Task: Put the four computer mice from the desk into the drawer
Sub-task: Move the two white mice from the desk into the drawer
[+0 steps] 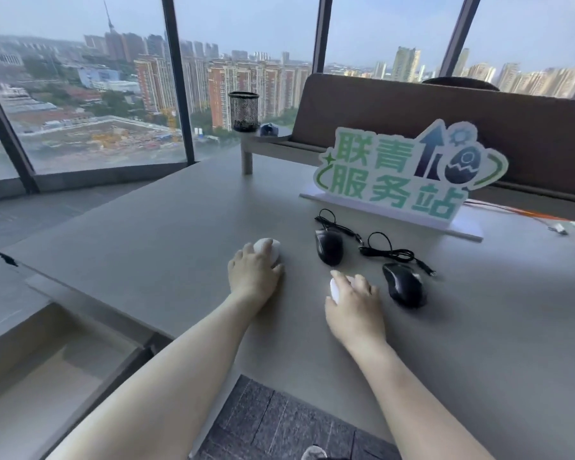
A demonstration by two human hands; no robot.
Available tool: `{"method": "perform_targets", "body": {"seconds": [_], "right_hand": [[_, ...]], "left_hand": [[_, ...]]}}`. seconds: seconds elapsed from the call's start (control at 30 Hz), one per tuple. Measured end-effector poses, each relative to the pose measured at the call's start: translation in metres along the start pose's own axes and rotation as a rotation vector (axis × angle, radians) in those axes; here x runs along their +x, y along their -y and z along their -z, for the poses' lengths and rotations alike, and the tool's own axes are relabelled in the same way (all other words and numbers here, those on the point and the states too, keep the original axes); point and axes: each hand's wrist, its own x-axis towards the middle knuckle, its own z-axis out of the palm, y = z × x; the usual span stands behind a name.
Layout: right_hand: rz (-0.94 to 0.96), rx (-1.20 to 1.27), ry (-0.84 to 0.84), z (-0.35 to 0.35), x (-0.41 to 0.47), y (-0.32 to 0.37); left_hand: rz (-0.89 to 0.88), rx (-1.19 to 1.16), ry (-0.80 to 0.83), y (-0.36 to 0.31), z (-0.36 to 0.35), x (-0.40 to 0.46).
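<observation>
We get a single head-worn wide-angle view, looking forward and down from above the near edge of the desk (180,227). Both forearms reach in from the bottom, so the hands sit close, mid-frame. The view faces the windows (90,94) and a green sign (402,174) (edges bend, fisheye). The open drawer (57,366) shows lower left.

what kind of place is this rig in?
Most likely a high-rise office: a grey desk with a partition sits by floor-to-ceiling windows over a city skyline, with a mesh pen holder and a standing sign.
</observation>
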Motion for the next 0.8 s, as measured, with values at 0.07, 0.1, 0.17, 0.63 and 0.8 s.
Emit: {"method": "perform_targets", "body": {"seconds": [0.07,0.1,0.17,0.63,0.8], "right_hand": [[0.070,0.018,-0.015,0.004,-0.003,0.008],[0.105,0.056,-0.035,0.006,-0.006,0.013],[0.146,0.169,-0.072,0.010,-0.016,0.031],[0.563,0.572,0.408,-0.102,-0.133,0.269],[0.514,0.361,0.590,-0.189,-0.133,0.324]], "left_hand": [[0.000,0.006,-0.028,0.001,0.000,0.001],[0.003,-0.019,-0.032,0.002,0.001,-0.001],[0.024,-0.119,-0.076,0.010,0.011,-0.008],[0.616,-0.264,-0.445,0.285,0.130,-0.153],[0.838,-0.184,-0.182,0.361,0.107,-0.174]]}}
